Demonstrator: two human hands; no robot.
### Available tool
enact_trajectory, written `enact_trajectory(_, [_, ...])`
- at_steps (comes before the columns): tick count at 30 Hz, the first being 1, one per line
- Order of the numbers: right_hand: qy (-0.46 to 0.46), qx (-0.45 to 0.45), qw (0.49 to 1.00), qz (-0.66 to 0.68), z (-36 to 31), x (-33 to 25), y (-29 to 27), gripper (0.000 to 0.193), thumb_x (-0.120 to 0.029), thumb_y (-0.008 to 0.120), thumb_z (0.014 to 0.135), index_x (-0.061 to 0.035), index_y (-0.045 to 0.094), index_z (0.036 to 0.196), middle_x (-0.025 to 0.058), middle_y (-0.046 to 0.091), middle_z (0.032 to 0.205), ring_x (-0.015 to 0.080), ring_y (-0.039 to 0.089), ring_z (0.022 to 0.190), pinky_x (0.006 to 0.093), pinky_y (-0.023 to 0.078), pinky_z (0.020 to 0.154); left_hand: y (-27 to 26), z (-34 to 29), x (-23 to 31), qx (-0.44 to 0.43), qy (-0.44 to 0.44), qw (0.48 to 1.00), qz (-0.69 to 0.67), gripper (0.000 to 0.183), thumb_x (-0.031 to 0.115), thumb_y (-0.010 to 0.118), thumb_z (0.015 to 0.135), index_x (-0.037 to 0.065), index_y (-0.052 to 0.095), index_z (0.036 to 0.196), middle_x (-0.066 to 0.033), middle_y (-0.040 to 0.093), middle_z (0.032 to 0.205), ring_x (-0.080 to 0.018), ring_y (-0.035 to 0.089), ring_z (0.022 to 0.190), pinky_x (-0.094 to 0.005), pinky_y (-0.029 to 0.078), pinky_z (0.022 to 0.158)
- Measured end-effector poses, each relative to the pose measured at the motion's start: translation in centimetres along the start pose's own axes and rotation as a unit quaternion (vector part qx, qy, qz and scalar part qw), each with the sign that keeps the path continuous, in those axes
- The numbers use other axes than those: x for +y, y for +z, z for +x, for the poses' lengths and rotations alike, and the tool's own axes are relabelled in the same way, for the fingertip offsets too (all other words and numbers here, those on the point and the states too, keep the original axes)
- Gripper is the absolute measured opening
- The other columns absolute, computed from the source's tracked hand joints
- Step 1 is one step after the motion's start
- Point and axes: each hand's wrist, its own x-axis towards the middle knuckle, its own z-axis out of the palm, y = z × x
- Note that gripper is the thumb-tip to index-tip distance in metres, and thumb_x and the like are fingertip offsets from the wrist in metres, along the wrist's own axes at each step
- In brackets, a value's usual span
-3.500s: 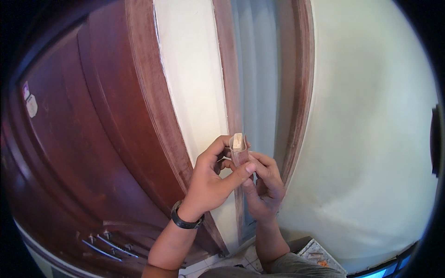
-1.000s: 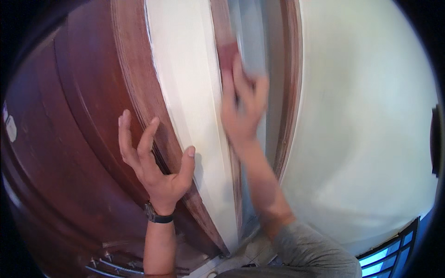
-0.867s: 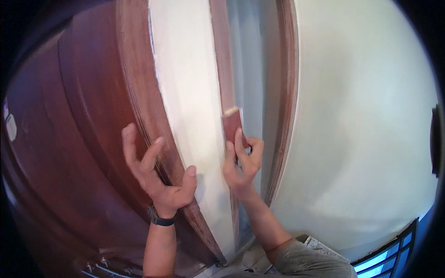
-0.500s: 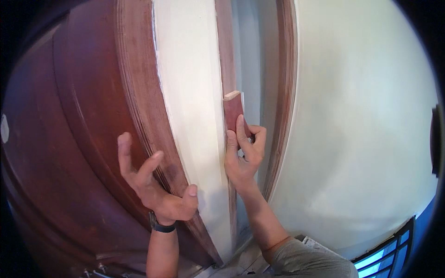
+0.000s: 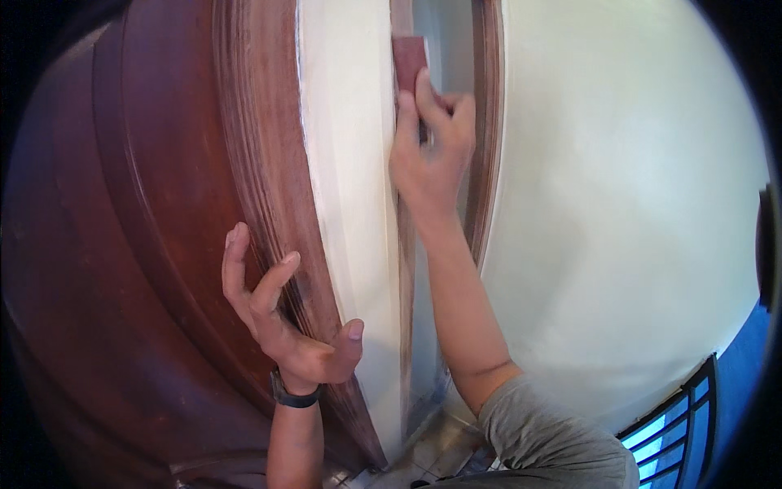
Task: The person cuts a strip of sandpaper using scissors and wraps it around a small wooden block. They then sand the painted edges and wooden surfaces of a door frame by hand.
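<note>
High on a narrow wooden trim strip (image 5: 405, 285), my right hand (image 5: 436, 159) pinches a flat reddish-brown sanding block (image 5: 410, 63) between thumb and fingers. The block lies against the strip, its lower part hidden by my fingers. My left hand (image 5: 285, 322) is raised lower down, fingers spread and holding nothing, in front of the wider grooved wooden door frame (image 5: 265, 122). Whether it touches the frame I cannot tell. A dark band circles the left wrist.
A dark red-brown panelled door (image 5: 163, 187) fills the left side. A cream wall strip (image 5: 350, 179) runs between the two wooden trims. To the right stand another wooden trim (image 5: 489, 122) and a pale wall (image 5: 611, 204). A black metal grille (image 5: 692, 416) is at lower right.
My right hand has moved up along the narrow strip with the sanding block. My left hand has shifted slightly right, still spread.
</note>
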Motion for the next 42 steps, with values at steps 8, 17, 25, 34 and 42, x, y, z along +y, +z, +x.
enact_trajectory(8, [0.103, -0.040, 0.994, 0.024, -6.7, 0.0, -2.3, 0.041, -0.010, 0.074, 0.102, -0.0106, 0.076, 0.142, 0.0127, 0.055, 0.100, 0.0263, 0.056, 0.093, 0.0384, 0.048, 0.085, 0.5, 0.7, -1.0, -0.026, 0.011, 1.000, -0.009, 0.077, 0.059, 0.077, 0.086, 0.001, 0.063, 0.135, -0.0365, 0.042, 0.161, -0.0501, 0.040, 0.153, -0.0653, 0.032, 0.126])
enact_trajectory(17, [0.105, -0.073, 0.991, -0.033, -18.7, 0.7, -7.9, 0.044, 0.002, 0.076, 0.097, -0.0007, 0.075, 0.140, 0.0141, 0.061, 0.104, 0.0267, 0.062, 0.096, 0.0379, 0.052, 0.085, 0.6, -1.1, -1.6, 0.016, -0.050, 0.996, -0.068, 0.081, 0.059, 0.077, 0.086, -0.002, 0.061, 0.137, -0.0358, 0.040, 0.162, -0.0480, 0.041, 0.153, -0.0596, 0.035, 0.124])
enact_trajectory(25, [0.066, -0.032, 0.997, -0.004, -12.2, -2.3, -3.9, 0.045, 0.004, 0.077, 0.094, 0.0034, 0.074, 0.139, 0.0175, 0.061, 0.102, 0.0309, 0.061, 0.097, 0.0403, 0.051, 0.084, -1.9, -1.2, -2.0, -0.002, -0.018, 1.000, -0.009, 0.088, 0.064, 0.077, 0.088, 0.004, 0.055, 0.147, -0.0268, 0.039, 0.164, -0.0428, 0.040, 0.154, -0.0582, 0.038, 0.124])
enact_trajectory(34, [0.087, -0.080, 0.993, -0.012, -27.3, -2.8, -10.5, 0.049, 0.007, 0.077, 0.092, 0.0036, 0.073, 0.141, 0.0182, 0.063, 0.109, 0.0302, 0.060, 0.096, 0.0398, 0.051, 0.084, -3.1, -0.7, -1.3, 0.022, -0.031, 0.996, -0.079, 0.103, 0.060, 0.084, 0.083, 0.003, 0.039, 0.156, -0.0323, 0.038, 0.161, -0.0458, 0.038, 0.154, -0.0589, 0.037, 0.124])
enact_trajectory(42, [0.066, -0.109, 0.991, -0.048, -29.4, -2.8, -11.9, 0.047, 0.008, 0.075, 0.094, 0.0050, 0.072, 0.142, 0.0177, 0.060, 0.113, 0.0309, 0.060, 0.099, 0.0387, 0.051, 0.083, -3.4, -0.6, -1.6, 0.030, -0.014, 0.996, -0.084, 0.104, 0.056, 0.087, 0.081, 0.002, 0.039, 0.155, -0.0324, 0.040, 0.160, -0.0454, 0.042, 0.151, -0.0573, 0.035, 0.126])
